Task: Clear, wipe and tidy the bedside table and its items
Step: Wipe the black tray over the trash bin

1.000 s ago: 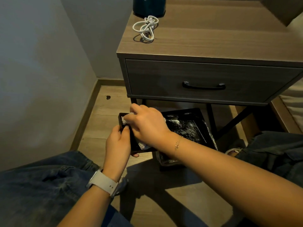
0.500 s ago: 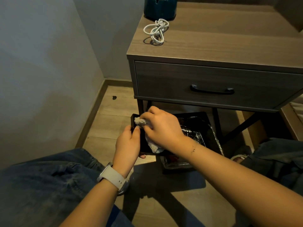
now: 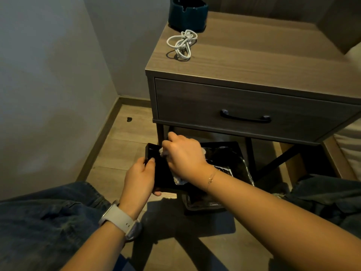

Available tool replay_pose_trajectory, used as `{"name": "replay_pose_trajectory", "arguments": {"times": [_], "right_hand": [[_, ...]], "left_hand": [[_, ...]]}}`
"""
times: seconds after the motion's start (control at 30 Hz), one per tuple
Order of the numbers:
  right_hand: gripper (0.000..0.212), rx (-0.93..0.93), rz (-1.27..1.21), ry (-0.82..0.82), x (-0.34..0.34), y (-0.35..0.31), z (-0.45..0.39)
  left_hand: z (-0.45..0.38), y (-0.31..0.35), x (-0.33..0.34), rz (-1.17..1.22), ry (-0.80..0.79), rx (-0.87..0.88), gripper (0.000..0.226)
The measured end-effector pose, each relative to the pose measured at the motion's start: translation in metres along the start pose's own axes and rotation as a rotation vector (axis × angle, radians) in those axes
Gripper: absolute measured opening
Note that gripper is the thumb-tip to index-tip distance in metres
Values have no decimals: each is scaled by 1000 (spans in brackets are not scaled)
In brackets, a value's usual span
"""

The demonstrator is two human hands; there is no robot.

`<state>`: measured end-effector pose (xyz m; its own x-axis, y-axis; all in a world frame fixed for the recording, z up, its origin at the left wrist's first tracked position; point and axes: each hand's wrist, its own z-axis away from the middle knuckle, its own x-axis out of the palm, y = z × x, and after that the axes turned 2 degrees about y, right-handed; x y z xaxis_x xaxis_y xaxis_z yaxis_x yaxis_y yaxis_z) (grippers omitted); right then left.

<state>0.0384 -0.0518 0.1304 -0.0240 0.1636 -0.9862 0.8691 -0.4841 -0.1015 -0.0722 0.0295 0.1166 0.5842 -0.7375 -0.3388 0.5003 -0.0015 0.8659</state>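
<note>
While the left hand (image 3: 137, 178) grips the near-left edge of a black tray (image 3: 156, 153), thumb on top of its rim and fingers curled beneath, the right hand (image 3: 185, 155) bunches a white tissue (image 3: 178, 179) in a closed grip and presses it into the tray's inside. The tissue shows at the knuckles and again under the heel of the hand. The tray is held above the wooden floor (image 3: 125, 149), in front of and below the bedside counter (image 3: 254, 55), over a black bin (image 3: 230, 159) lined with a shiny plastic bag, which stands partly beneath the counter's drawer (image 3: 195, 106). The drawer is closed, and its dark handle (image 3: 245, 116) sits toward the right of its front.

On the counter, at the far-left corner, stands a dark teal ashtray (image 3: 187, 13). Just in front of it, near the left edge, lies a coiled white cable (image 3: 182, 45), knotted at its middle.

A pale watch strap (image 3: 115, 218) circles the left wrist and a thin bracelet (image 3: 212, 177) the right. Blue denim knees (image 3: 48, 222) frame the bottom left, and a small dark speck (image 3: 129, 119) lies on the floor by the skirting.
</note>
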Motion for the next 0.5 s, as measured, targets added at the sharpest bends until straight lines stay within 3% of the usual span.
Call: {"name": "replay_pose_trajectory", "arguments": {"times": [0.13, 0.3, 0.5], "right_hand": [[16, 89, -68, 49, -5, 16, 10], [15, 2, -174, 251, -7, -22, -6], [18, -20, -174, 220, 9, -21, -5]], "left_hand": [[-3, 2, -5, -12, 18, 39, 16], [1, 1, -2, -89, 16, 60, 20], [12, -3, -2, 20, 29, 22, 21]]}}
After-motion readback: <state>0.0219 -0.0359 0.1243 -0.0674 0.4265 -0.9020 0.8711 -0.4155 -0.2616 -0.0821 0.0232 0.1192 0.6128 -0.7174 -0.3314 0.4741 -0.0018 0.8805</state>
